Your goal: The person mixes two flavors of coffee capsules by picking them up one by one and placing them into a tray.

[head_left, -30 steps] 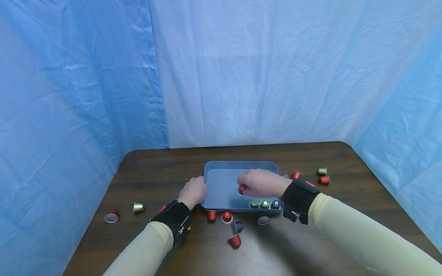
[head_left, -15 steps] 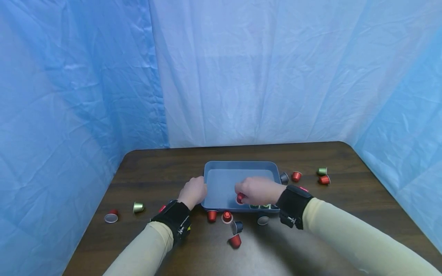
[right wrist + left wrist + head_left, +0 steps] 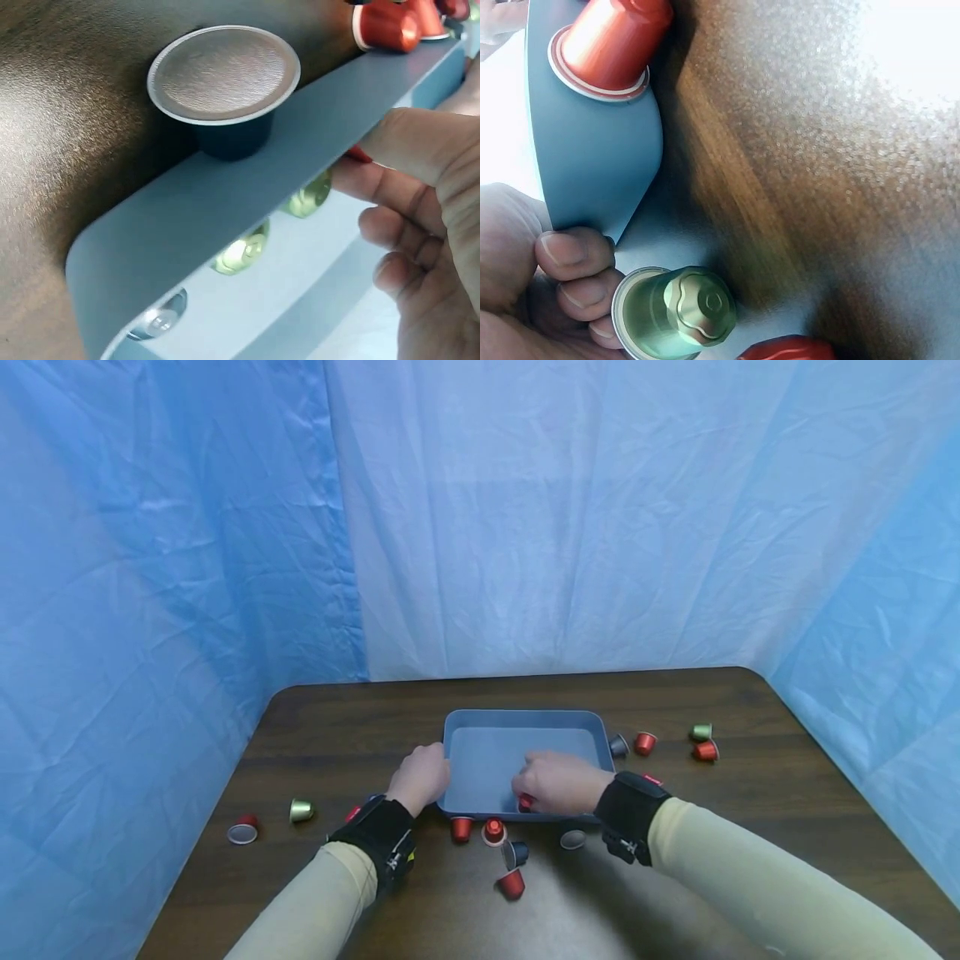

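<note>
A shallow blue-grey tray (image 3: 480,760) lies on the table. My left hand (image 3: 420,777) grips its left end, with curled fingers at the corner in the left wrist view. Close beside those fingers is a green coffee capsule (image 3: 679,311). My right hand (image 3: 562,783) pinches a red coffee capsule (image 3: 526,802) inside the tray's front wall; the fingers mostly cover it. In the right wrist view, two green capsules (image 3: 244,251) and a dark blue one (image 3: 161,315) line the inner side of that wall, hidden behind the hand in the head view.
Before the tray's front edge lie red capsules (image 3: 461,829) and dark capsules (image 3: 515,854), one showing its silver lid (image 3: 572,839). More sit to the right, including a red one (image 3: 645,743) and a green one (image 3: 701,732). A green capsule (image 3: 302,811) and a red one (image 3: 242,829) lie far left.
My right hand has moved toward the tray's front wall and lower with the red capsule, now covering the row of capsules there. My left hand stays at the tray's left end.
</note>
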Action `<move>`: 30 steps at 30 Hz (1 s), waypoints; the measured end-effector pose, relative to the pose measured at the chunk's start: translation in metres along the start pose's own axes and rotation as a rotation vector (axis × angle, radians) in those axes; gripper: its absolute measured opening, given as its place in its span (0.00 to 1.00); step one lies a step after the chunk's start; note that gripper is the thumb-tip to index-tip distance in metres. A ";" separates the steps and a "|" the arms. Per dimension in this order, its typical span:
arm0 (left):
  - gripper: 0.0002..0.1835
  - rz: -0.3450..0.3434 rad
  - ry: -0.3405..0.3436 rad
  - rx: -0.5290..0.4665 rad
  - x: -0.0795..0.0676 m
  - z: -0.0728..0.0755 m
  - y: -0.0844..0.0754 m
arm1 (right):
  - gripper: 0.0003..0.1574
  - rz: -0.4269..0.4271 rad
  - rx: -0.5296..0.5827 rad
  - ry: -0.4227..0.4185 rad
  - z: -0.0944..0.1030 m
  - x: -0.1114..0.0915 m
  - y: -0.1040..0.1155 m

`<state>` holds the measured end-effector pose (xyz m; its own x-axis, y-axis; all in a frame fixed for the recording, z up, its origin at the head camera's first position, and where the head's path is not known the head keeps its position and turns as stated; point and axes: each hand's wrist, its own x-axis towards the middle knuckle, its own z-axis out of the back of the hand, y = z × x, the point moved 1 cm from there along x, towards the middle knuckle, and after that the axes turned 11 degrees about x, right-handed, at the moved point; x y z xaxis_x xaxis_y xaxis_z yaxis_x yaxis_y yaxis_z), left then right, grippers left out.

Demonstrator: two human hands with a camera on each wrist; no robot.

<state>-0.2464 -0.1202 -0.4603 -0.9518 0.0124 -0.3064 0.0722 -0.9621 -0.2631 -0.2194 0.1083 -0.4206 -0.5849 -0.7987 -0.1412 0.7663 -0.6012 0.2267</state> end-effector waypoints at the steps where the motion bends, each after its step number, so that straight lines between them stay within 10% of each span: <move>1: 0.14 -0.001 0.000 0.000 0.000 0.000 0.000 | 0.06 0.002 0.000 0.001 -0.001 0.000 0.000; 13: 0.16 -0.038 -0.042 0.055 -0.003 0.003 -0.002 | 0.08 0.058 0.011 0.000 -0.003 0.000 -0.005; 30: 0.15 -0.016 -0.015 0.014 -0.005 0.005 -0.002 | 0.28 -0.075 0.177 -0.027 0.028 -0.026 -0.022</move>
<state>-0.2435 -0.1194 -0.4537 -0.9573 0.0234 -0.2883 0.0531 -0.9655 -0.2548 -0.2285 0.1425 -0.3950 -0.6476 -0.7492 -0.1387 0.6628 -0.6437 0.3826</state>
